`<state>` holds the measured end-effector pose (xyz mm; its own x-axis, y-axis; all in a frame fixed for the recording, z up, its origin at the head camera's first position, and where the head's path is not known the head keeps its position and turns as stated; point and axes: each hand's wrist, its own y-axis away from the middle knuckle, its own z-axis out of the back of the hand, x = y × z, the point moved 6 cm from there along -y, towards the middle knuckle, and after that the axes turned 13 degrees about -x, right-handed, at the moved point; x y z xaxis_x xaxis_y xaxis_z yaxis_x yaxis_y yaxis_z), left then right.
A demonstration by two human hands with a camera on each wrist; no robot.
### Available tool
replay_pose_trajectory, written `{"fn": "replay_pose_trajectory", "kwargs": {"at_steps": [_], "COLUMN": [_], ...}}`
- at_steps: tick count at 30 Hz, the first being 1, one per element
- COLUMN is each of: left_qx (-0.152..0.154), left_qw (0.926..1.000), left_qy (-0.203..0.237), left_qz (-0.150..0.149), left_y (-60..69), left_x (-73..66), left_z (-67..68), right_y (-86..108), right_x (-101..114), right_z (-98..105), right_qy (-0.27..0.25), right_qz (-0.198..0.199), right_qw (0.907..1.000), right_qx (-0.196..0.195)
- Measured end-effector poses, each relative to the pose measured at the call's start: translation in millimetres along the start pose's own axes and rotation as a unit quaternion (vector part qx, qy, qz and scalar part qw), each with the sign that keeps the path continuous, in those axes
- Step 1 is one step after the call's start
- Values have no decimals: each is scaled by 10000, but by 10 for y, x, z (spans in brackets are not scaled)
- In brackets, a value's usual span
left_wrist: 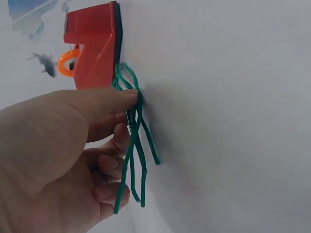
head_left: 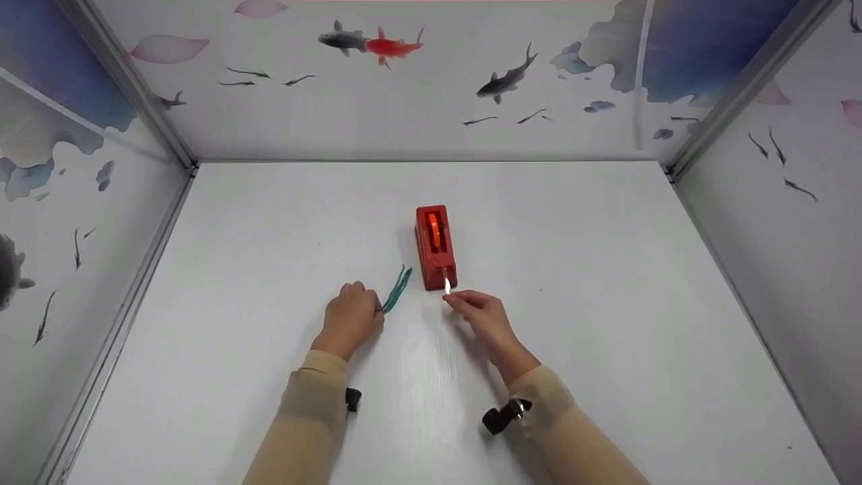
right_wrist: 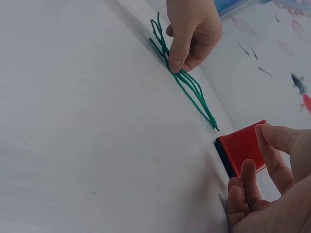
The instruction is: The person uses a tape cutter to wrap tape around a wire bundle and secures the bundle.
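A red tape dispenser [head_left: 424, 252] stands on the white table, with an orange ring [head_left: 434, 231] seated in its slot. My right hand [head_left: 488, 327] is at the dispenser's near end, thumb and index finger pinching the end of a shiny strip of tape [head_left: 447, 285]. To the left of the dispenser, my left hand [head_left: 351, 316] pinches a bundle of thin green cords [head_left: 399, 289] between thumb and fingers. In the left wrist view the cords [left_wrist: 137, 150] stick out on both sides of the grip. The right wrist view shows the right hand [right_wrist: 277, 184] against the red dispenser [right_wrist: 243, 148].
White panels printed with fish and petals [head_left: 431, 128] enclose the table [head_left: 606, 269] at the back and both sides. Metal corner posts [head_left: 135, 81] rise at the back. A small black device [head_left: 502, 416] is on the right wrist, another [head_left: 353, 400] on the left.
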<state>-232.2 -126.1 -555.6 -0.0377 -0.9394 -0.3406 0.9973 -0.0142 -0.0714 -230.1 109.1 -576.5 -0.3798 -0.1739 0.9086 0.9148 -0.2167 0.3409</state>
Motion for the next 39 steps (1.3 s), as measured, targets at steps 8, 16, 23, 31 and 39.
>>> {"fn": "replay_pose_trajectory", "kwargs": {"at_steps": [8,16,23,31,39], "left_qx": [378,309,518,480,304], "left_qw": [9977,9994,9933,9737,9665], "left_qy": [-555,-56,943,2019,2297], "left_qz": [-73,130,416,939,1102], "left_y": [-20,54,85,65,59], "left_x": [-18,73,80,195,184], "left_z": [-36,43,125,44,49], "right_y": [-4,5,-9,2,-1], "right_x": [-19,-17,41,69,88], "right_z": [-25,-34,3,48,77], "right_qy": [13,42,125,57,-211], "right_qz": [35,29,-93,-146,-389], "right_qw": [10000,9999,9999,9999,9989], "right_qx": [19,86,-7,-24,138]}}
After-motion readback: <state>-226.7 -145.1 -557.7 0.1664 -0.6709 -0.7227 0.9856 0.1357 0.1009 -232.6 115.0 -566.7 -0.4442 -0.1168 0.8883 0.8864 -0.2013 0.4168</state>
